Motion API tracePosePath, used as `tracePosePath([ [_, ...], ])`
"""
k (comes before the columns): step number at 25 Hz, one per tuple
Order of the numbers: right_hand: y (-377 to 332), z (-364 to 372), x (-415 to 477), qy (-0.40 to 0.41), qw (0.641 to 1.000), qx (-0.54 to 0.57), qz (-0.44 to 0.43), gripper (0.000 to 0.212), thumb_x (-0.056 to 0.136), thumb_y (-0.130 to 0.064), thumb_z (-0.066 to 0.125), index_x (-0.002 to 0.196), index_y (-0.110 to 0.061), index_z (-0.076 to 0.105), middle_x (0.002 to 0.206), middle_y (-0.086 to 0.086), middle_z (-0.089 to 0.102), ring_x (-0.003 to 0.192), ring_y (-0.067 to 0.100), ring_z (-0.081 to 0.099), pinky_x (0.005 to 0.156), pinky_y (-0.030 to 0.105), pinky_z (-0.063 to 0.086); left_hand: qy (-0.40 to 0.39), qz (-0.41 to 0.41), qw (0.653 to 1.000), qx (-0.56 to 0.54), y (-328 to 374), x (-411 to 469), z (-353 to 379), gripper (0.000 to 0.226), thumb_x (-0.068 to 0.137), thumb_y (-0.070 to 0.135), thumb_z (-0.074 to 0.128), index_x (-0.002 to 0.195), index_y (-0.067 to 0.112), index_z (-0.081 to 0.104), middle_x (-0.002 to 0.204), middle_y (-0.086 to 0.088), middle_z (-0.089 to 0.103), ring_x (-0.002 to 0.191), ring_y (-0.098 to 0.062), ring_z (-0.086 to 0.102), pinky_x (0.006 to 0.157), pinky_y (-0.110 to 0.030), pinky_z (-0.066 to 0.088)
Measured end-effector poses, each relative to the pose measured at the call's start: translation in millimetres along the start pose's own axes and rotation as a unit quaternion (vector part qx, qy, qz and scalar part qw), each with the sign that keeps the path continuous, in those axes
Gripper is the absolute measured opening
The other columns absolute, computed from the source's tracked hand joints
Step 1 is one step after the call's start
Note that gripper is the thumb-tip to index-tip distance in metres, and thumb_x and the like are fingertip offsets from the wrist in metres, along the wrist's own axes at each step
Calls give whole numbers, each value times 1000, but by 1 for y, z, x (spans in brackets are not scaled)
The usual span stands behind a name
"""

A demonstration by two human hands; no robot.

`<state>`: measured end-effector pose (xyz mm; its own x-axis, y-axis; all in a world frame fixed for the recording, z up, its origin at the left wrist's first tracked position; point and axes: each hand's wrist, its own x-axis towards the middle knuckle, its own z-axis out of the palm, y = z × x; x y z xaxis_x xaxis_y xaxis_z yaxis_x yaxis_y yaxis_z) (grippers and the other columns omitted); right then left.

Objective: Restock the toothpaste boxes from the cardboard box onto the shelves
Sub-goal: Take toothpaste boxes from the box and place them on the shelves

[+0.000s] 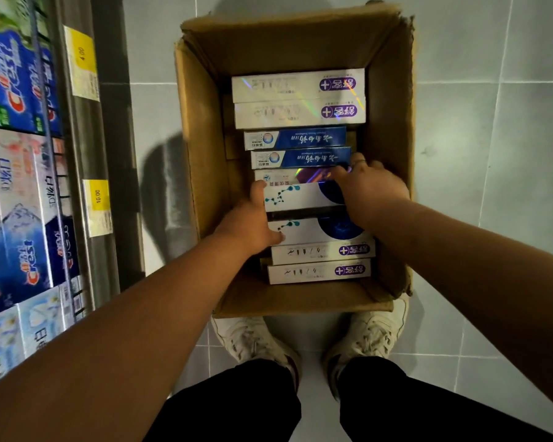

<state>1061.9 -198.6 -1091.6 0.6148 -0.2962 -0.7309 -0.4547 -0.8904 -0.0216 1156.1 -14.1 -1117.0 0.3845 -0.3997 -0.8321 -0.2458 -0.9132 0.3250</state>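
An open cardboard box [201, 148] stands on the floor in front of my feet. Several toothpaste boxes lie in it in a row: white ones with purple logos [297, 86] at the far end, blue ones [296, 138] in the middle, more white ones [320, 271] nearest me. My left hand [253, 218] grips the left end of a white box with a blue circle [297, 196]. My right hand [367, 189] curls over the right end of the same box. The box below it [304, 231] looks the same.
Shelves [77, 161] run along the left, packed with blue and white toothpaste boxes [16, 199] and carrying yellow price tags [98, 205]. Grey tiled floor [492, 122] surrounds the cardboard box. My white shoes [253, 339] stand just below the box's near flap.
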Motion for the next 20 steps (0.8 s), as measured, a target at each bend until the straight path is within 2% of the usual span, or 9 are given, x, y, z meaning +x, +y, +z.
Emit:
tracePosePath([
  [2,-1,7,8,15,1000,-15,-9,54,85,-13,60,134,-20,40,134,15,41,112,38,49,80,45,48,9,7,1000,0,-7,-1,8,116,70,28,82,142,42,-7,130,-9,52,110,-27,59,88,-47,54],
  [4,0,12,14,33,999,-30,-18,49,85,-14,59,131,-18,43,128,14,49,110,37,50,84,44,46,42,45,995,81,-13,-7,16,116,73,35,79,143,40,-13,133,-11,48,107,-27,59,84,-45,56],
  [6,0,15,19,46,998,-32,-22,47,84,-15,60,129,-17,45,126,13,53,112,36,49,88,44,43,80,106,968,213,-17,-13,23,103,78,42,73,145,32,-3,137,-11,41,110,-26,55,83,-41,55],
  [8,0,17,23,50,998,-7,-21,48,82,-16,62,127,-17,45,125,13,53,113,35,48,88,44,42,96,127,956,244,-19,-14,23,86,79,45,71,143,27,17,136,-7,43,114,-25,52,88,-40,52],
  [11,2,13,26,40,996,83,-12,53,83,-21,63,132,-17,43,127,14,52,115,35,47,90,43,45,66,143,973,170,-21,-10,19,65,84,37,68,140,24,37,132,-3,49,117,-23,50,94,-35,47],
  [15,9,-5,19,18,979,201,-25,62,81,-27,70,136,-17,43,131,15,51,116,34,50,94,36,42,80,193,972,106,-23,-16,3,58,87,33,65,139,18,43,131,-5,48,118,-22,48,93,-31,43],
  [18,11,-23,3,33,960,278,-10,66,78,-25,73,137,-18,44,130,14,53,115,32,52,95,34,42,67,192,978,52,-17,-35,-11,56,91,34,61,140,14,42,135,-6,47,122,-20,47,94,-31,46],
  [20,12,-45,-12,51,943,328,4,64,79,-25,72,137,-18,45,129,12,56,114,30,54,93,32,42,97,192,977,-4,-11,-56,-26,51,93,32,59,137,12,46,133,-7,48,119,-21,50,92,-33,49],
])
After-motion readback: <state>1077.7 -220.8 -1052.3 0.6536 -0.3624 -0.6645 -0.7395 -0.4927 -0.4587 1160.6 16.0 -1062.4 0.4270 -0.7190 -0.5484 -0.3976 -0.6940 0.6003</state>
